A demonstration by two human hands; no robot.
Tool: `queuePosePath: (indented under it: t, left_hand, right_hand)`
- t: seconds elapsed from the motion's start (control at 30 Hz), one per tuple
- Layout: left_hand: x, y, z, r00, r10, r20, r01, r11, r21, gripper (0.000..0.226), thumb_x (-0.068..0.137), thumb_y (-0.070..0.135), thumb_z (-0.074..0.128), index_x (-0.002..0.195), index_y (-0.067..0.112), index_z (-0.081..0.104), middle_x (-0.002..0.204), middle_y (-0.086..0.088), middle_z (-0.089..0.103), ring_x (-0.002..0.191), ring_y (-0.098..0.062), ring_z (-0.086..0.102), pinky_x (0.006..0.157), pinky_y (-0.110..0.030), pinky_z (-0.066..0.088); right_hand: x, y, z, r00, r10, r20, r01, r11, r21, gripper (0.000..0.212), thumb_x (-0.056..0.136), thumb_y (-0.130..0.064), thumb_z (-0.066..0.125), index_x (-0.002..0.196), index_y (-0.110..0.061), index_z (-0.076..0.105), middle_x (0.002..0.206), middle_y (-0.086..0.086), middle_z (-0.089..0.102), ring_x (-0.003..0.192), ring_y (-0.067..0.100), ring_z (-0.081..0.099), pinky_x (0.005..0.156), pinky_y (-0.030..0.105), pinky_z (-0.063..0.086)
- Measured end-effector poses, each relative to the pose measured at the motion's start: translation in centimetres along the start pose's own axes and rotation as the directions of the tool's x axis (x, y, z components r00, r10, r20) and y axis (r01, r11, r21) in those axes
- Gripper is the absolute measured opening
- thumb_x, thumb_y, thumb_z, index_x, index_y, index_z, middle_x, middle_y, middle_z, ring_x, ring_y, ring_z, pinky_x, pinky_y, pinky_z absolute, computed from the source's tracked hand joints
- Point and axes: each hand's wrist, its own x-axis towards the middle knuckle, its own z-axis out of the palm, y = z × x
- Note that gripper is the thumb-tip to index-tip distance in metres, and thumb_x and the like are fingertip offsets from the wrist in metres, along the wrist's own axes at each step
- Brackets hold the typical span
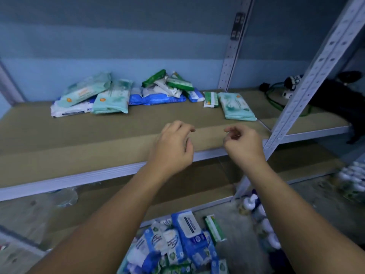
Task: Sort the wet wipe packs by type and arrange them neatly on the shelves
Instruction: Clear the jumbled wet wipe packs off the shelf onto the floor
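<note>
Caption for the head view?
Left hand and right hand, both empty, hover over the shelf; wet wipe packs lie piled at its back.

No print can be read with certainty. In the near pile, the blue pack [189,226] has a dark line of lettering along its white lid label, too blurred to spell out. The white and blue packs [169,242] just left of it show shield emblems and lines of blue print, also illegible. On the shelf [98,147], the teal packs [110,99] at the far left each bear a round orange emblem and pale lettering, smeared. The white pack [67,112] under them carries a dark strip of print, unreadable
</note>
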Motion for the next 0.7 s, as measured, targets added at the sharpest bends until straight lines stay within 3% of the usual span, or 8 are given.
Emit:
queuePosePath:
  t: [0.2,0.3,0.4,0.47,0.57,0.63,0.7]
  left_hand:
    - [5.3,-4.4,0.0,0.994,-0.036,0.102,0.023,0.992,0.122,0.033,0.090,0.028,0.052,0.121,0.024,0.060,0.119,0.002,0.057,0.109,-0.022,0.055,0.091,-0.043,0.050]
    - [7.2,-6.5,0.4,0.990,-0.072,0.125,0.054,0.987,0.149,0.035,0.091,0.030,0.052,0.126,0.029,0.056,0.126,0.003,0.056,0.105,-0.021,0.059,0.086,-0.034,0.049]
    - [8.3,-8.7,1.2,0.982,-0.122,0.144,0.105,0.987,0.120,0.037,0.091,0.027,0.054,0.128,0.030,0.053,0.132,0.006,0.052,0.113,-0.019,0.054,0.092,-0.032,0.045]
    - [9.0,-10.0,1.9,0.981,-0.123,0.150,0.110,0.990,0.087,0.036,0.091,0.029,0.054,0.128,0.030,0.053,0.133,0.007,0.051,0.118,-0.019,0.051,0.099,-0.036,0.046]
    - [11.0,-11.7,3.1,0.982,-0.114,0.153,0.093,0.986,0.138,0.044,0.087,0.030,0.058,0.131,0.031,0.052,0.134,0.007,0.049,0.120,-0.019,0.051,0.100,-0.038,0.046]
    - [12.7,-12.4,3.8,0.985,-0.079,0.153,0.048,0.980,0.195,0.052,0.086,0.031,0.058,0.137,0.029,0.048,0.139,0.005,0.045,0.126,-0.020,0.046,0.100,-0.038,0.046]
    - [14.9,-12.7,4.1,0.990,-0.032,0.136,0.004,0.980,0.201,0.059,0.085,0.034,0.054,0.143,0.027,0.041,0.146,0.003,0.041,0.133,-0.021,0.041,0.103,-0.043,0.045]
  right_hand:
    - [6.6,-0.8,2.3,0.993,-0.089,0.078,0.094,0.993,-0.066,0.025,0.077,-0.008,0.059,0.096,-0.023,0.067,0.083,-0.005,0.064,0.079,0.017,0.061,0.077,0.034,0.053]
    - [10.1,-0.9,4.3,0.988,-0.117,0.101,0.129,0.984,-0.127,0.029,0.079,-0.014,0.061,0.106,-0.023,0.066,0.085,-0.005,0.064,0.081,0.014,0.060,0.079,0.035,0.055]
    - [13.6,-0.7,6.6,0.988,-0.071,0.138,0.104,0.962,-0.252,0.055,0.073,-0.026,0.061,0.128,-0.029,0.058,0.112,-0.002,0.064,0.109,0.024,0.057,0.094,0.040,0.050]
    - [15.8,-0.6,8.2,0.985,-0.004,0.172,0.081,0.892,-0.445,0.068,0.078,-0.034,0.060,0.143,-0.035,0.041,0.144,-0.001,0.046,0.133,0.031,0.037,0.107,0.049,0.034]
    - [18.6,-0.1,10.1,0.979,0.019,0.203,0.122,0.743,-0.658,0.072,0.088,-0.050,0.048,0.152,-0.037,0.020,0.159,0.000,0.024,0.142,0.032,0.017,0.108,0.058,0.019]
    - [19.8,0.7,11.1,0.981,0.005,0.195,0.140,0.680,-0.720,0.066,0.091,-0.056,0.035,0.152,-0.034,0.022,0.158,0.003,0.026,0.142,0.033,0.017,0.107,0.060,0.017]
    - [20.4,1.3,12.1,0.986,-0.018,0.166,0.140,0.633,-0.761,0.061,0.091,-0.060,0.027,0.143,-0.030,0.040,0.151,0.006,0.036,0.138,0.032,0.022,0.106,0.060,0.018]
